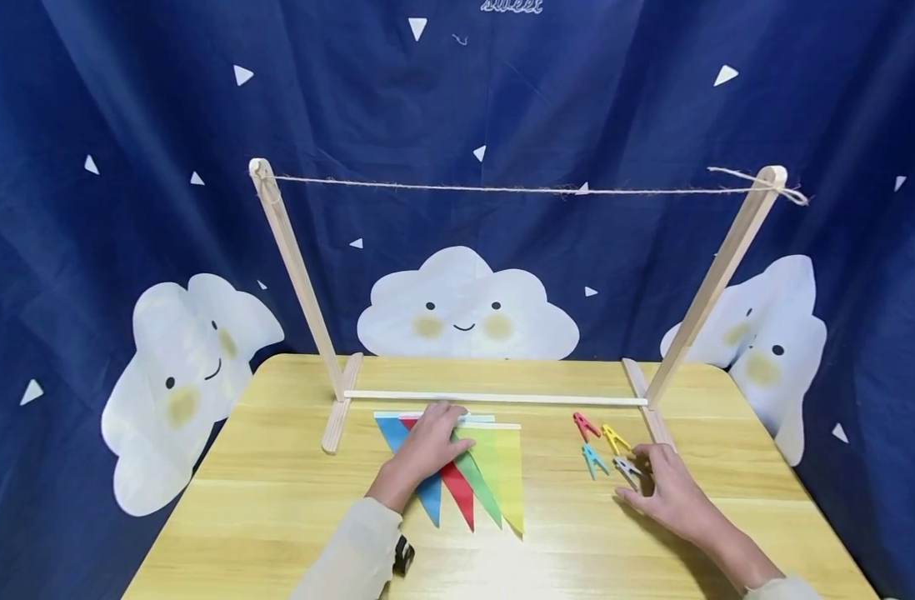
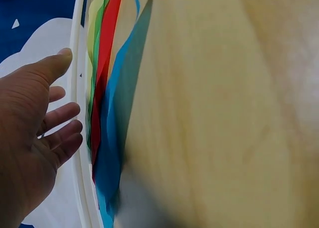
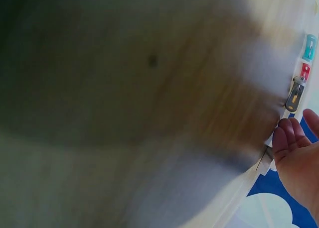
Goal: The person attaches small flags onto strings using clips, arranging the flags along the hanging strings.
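At lower right, just left of the right hand (image 1: 673, 493), whose thumb and fingers are parted, the grey clothespin (image 1: 627, 470) is laid slanting down rightward, while pennants (image 1: 506, 471) are partly covered by the relaxed left hand (image 1: 430, 446).

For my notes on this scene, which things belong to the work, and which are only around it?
Probably used: triangular blue, red, green and yellow pennants; small red, yellow, blue and grey clothespins; pale wooden frame; thin beige string.

Probably surroundings: navy cloth backdrop with white clouds; yellowish wood-grained table.
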{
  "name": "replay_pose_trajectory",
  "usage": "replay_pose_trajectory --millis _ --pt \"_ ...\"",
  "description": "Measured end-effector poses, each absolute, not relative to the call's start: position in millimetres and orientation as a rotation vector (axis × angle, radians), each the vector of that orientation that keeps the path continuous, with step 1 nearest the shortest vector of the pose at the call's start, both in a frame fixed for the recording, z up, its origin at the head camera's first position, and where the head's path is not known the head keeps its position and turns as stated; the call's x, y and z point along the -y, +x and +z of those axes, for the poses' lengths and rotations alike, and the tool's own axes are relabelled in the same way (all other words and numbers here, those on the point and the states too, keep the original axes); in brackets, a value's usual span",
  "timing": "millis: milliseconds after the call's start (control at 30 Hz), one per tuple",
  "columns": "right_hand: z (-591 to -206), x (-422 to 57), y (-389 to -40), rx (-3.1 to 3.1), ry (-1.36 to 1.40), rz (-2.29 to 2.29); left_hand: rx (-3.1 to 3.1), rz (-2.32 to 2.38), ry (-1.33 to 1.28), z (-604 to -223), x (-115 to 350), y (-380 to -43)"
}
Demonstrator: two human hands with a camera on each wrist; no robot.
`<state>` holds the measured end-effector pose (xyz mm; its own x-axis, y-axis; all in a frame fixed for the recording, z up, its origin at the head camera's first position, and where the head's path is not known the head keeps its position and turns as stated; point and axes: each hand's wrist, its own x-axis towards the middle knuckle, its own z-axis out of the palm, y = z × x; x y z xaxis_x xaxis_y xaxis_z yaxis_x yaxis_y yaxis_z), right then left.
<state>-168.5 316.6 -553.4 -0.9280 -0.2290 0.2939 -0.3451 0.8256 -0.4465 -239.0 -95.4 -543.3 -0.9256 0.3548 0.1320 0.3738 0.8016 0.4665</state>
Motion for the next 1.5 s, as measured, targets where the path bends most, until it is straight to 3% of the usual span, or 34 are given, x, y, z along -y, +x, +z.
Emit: replay_pose_trajectory --millis 1500 --pt "-554 -323 -168 2.905 0.367 0.750 3.068 -0.635 -0.626 -540 84 -254"
